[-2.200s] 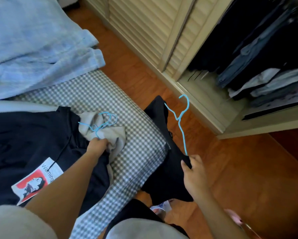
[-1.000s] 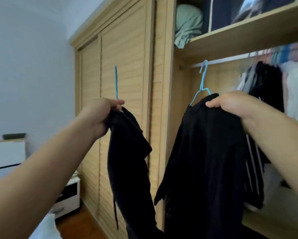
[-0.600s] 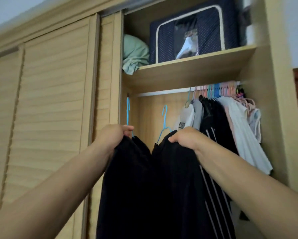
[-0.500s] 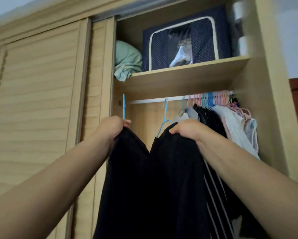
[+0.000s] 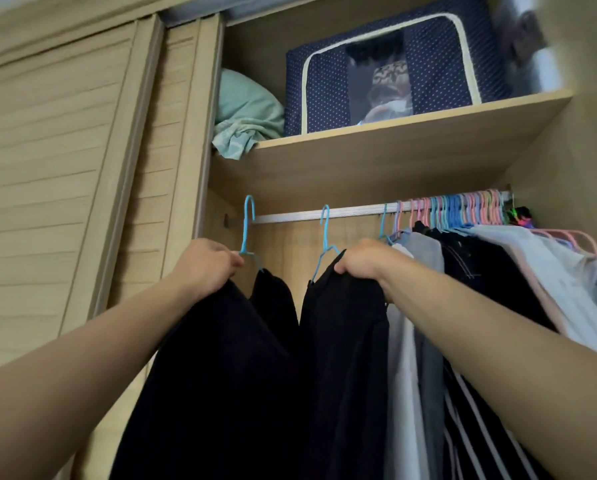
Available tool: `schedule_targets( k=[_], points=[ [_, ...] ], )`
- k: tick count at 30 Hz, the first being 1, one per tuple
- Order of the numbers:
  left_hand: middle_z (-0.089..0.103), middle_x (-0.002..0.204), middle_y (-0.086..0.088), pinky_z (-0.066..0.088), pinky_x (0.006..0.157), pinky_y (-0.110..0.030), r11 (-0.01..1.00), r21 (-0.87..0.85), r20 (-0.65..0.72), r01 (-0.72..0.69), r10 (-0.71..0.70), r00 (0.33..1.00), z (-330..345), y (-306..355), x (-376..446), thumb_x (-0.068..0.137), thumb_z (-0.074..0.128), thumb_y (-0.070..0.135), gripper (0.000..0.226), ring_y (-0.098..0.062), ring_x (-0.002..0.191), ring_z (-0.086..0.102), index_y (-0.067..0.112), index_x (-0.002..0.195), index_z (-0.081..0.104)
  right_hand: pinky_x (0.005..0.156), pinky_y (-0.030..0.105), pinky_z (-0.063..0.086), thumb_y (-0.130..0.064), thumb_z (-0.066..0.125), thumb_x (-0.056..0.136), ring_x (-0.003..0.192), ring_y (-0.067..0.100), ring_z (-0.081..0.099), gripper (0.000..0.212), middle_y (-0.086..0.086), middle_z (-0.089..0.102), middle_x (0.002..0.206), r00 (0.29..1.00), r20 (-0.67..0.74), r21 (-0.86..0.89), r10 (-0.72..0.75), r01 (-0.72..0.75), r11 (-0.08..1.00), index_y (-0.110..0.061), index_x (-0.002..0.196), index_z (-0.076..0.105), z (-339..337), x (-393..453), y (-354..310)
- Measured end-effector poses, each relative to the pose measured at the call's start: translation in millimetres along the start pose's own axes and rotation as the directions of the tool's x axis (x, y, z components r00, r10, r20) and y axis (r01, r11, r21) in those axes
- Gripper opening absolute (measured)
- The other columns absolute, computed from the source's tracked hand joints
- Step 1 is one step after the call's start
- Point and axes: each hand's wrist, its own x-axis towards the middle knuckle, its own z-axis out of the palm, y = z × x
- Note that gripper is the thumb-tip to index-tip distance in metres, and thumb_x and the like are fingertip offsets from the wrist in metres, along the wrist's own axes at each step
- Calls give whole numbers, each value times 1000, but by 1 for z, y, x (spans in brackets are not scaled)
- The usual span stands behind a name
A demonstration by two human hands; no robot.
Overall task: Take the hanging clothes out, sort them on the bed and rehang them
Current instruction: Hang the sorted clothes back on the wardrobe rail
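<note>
Both hands' grip: hangered black clothes (image 5: 283,358)

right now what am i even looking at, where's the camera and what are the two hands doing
The camera sits on a person's head, looking up into an open wardrobe. The left hand grips a dark garment on a blue hanger; the right hand grips another dark garment on a second blue hanger. Both hooks are up at the metal rail; whether they are hooked on is unclear. More clothes hang to the right. On the shelf above lie a green bundle and a navy storage bag.
</note>
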Motion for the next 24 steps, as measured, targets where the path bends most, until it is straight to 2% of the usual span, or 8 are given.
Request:
schedule_targets(
  k=[3, 6, 9, 12, 15, 20, 22, 24],
  points=[
    [68, 76, -9, 42, 62, -26, 1000, -14, -82, 12, -13, 997, 6, -21, 24, 89, 72, 15, 11, -19, 68, 58, 6, 86, 77, 91, 27, 43, -20, 42, 106, 127, 30, 52, 37, 16, 53, 141, 1000, 13, -101, 0, 1, 995, -1, 136, 55, 27, 28, 0],
    [67, 80, -11, 41, 66, -28, 999, -28, -132, 37, -41, 990, 12, -41, 53, 90, 70, 13, 14, -24, 74, 60, 1, 89, 77, 80, 27, 42, -17, 44, 105, 123, 31, 55, 33, 16, 56, 137, 999, -10, -224, 44, -45, 974, 0, 130, 57, 45, 58, 7],
    [70, 95, -15, 46, 73, -30, 1000, -24, -52, 15, -17, 998, 19, -60, 86, 95, 62, 16, 22, -32, 94, 66, 0, 98, 77, 86, 30, 45, -14, 45, 102, 122, 32, 56, 32, 18, 59, 131, 997, -80, -311, 12, -36, 950, 0, 129, 58, 49, 91, 6],
    [69, 108, -25, 44, 76, -32, 1000, 11, -33, 18, -17, 999, 29, -76, 117, 98, 60, 17, 28, -40, 108, 63, -6, 99, 74, 78, 30, 44, -14, 52, 99, 120, 34, 58, 32, 17, 62, 122, 981, -187, -421, -48, -35, 906, 4, 125, 60, 30, 128, -2],
    [68, 107, -30, 40, 70, -32, 1000, 9, -11, 21, -21, 1000, 35, -84, 128, 94, 61, 13, 25, -44, 107, 63, -10, 99, 71, 97, 34, 43, -19, 45, 104, 129, 33, 52, 39, 19, 55, 139, 971, -237, -549, 16, -147, 823, 5, 133, 54, 16, 156, -17],
    [60, 140, -5, 43, 101, -26, 994, 73, 124, -80, 71, 990, 25, -83, 132, 106, 42, 18, 37, -27, 130, 55, 13, 138, 60, 110, 33, 34, -29, 42, 105, 136, 31, 44, 47, 16, 46, 150, 982, -164, -787, 94, -188, 588, -1, 142, 48, 18, 181, 1],
    [59, 142, -2, 44, 98, -26, 963, 233, 136, -132, 102, 985, 26, -84, 134, 106, 42, 17, 37, -24, 131, 55, 13, 139, 59, 111, 35, 35, -34, 47, 104, 137, 31, 44, 49, 15, 46, 150, 980, -163, -823, 115, -199, 533, -3, 141, 50, 18, 187, 9],
    [62, 136, -10, 49, 82, -28, 996, 80, 140, 32, -43, 989, 32, -86, 138, 103, 45, 13, 36, -29, 126, 58, 4, 134, 62, 110, 38, 40, -31, 52, 101, 133, 31, 48, 46, 14, 50, 146, 978, -177, -826, 109, -207, 524, -7, 140, 52, 18, 184, 15]
  ],
)
